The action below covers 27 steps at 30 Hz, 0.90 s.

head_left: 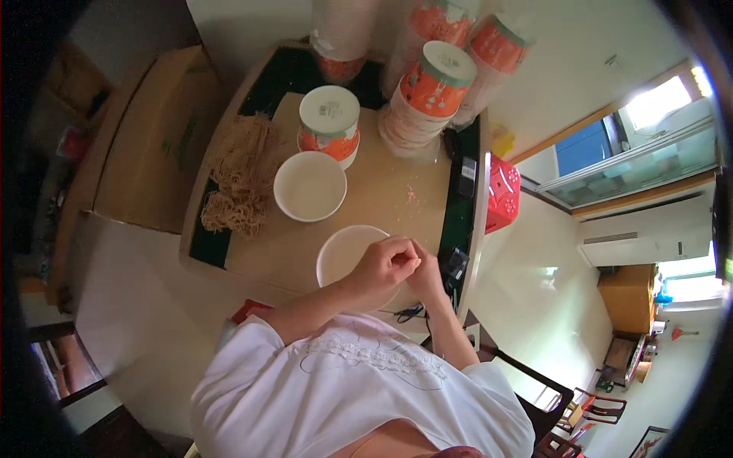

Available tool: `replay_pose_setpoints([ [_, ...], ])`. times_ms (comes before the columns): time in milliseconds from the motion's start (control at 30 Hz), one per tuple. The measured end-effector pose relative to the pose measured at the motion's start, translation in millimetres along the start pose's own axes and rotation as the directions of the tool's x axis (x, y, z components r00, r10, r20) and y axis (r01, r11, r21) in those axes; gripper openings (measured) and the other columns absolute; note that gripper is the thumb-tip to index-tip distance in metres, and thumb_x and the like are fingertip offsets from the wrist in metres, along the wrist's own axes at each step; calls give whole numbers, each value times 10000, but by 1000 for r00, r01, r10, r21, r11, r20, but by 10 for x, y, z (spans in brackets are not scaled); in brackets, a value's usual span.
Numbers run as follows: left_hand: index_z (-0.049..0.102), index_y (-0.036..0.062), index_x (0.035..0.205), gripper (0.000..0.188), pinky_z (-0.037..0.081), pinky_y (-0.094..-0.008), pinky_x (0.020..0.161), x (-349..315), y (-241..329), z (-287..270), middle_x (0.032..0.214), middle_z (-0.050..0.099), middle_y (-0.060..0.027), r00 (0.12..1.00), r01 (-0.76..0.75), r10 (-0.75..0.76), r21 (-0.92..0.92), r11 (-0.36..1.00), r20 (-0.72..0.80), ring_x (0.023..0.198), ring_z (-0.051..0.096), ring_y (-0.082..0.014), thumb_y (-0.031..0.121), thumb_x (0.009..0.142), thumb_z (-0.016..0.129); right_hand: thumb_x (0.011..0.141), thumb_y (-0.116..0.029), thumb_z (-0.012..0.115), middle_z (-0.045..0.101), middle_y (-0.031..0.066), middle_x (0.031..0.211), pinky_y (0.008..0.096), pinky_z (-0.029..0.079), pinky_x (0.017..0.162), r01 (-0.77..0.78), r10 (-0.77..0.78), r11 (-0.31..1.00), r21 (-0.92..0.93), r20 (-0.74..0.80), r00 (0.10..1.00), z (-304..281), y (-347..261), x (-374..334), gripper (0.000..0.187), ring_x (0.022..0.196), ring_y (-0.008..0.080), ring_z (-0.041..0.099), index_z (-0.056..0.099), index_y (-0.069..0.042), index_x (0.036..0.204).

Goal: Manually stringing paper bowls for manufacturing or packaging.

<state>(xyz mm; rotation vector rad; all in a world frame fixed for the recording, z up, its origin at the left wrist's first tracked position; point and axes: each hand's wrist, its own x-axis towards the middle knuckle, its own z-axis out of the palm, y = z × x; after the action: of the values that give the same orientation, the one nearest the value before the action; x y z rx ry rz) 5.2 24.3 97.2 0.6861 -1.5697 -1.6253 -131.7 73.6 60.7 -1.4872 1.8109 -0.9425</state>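
Note:
My left hand [385, 263] and my right hand [424, 272] meet above the near right part of the table. Both are closed, fingers curled in against each other. Whatever they hold, if anything, is hidden. Below them, partly covered by my left hand and forearm, is a white round paper tub [334, 256]. Another white tub [309, 185] stands beyond it with its mouth up. Right behind that, an orange and white paper tub [330, 114] sits upside down. A bundle of beige tangled strands, like twine [243, 168], lies to the left.
Tall stacks of orange and white tubs [431, 91] in clear plastic stand along the table's far side. Black devices [456, 263] lie by the right edge, near a red plastic stool [502, 195]. A large cardboard box [156, 145] is at left, a dark chair [542, 397] behind right.

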Motion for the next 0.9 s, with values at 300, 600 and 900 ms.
replay_pose_setpoints([
  [300,558,59,764,90,460,-374,583,1204,1187,-42,743,515,-77,788,-614,565,387,688,246,683,558,-273,90,756,643,852,83,462,575,68,774,222,465,593,499,-448,858,-124,-655,608,-1403,-681,1395,109,651,123,578,481,5,927],
  [600,580,51,813,88,480,-383,654,2653,1007,-181,814,566,-88,715,-656,626,608,447,311,787,574,-276,129,788,613,847,-96,558,496,87,1275,331,369,987,599,-481,801,12,-583,655,-1977,-11,3652,480,1161,170,456,428,17,1295],
  [900,616,26,977,215,484,-391,738,3143,-142,-341,931,587,-119,878,-412,355,882,226,319,880,571,-278,142,812,542,867,-101,469,571,111,1181,331,359,970,417,-380,908,41,-337,861,-1306,796,4450,332,1130,241,498,560,-25,1177],
])
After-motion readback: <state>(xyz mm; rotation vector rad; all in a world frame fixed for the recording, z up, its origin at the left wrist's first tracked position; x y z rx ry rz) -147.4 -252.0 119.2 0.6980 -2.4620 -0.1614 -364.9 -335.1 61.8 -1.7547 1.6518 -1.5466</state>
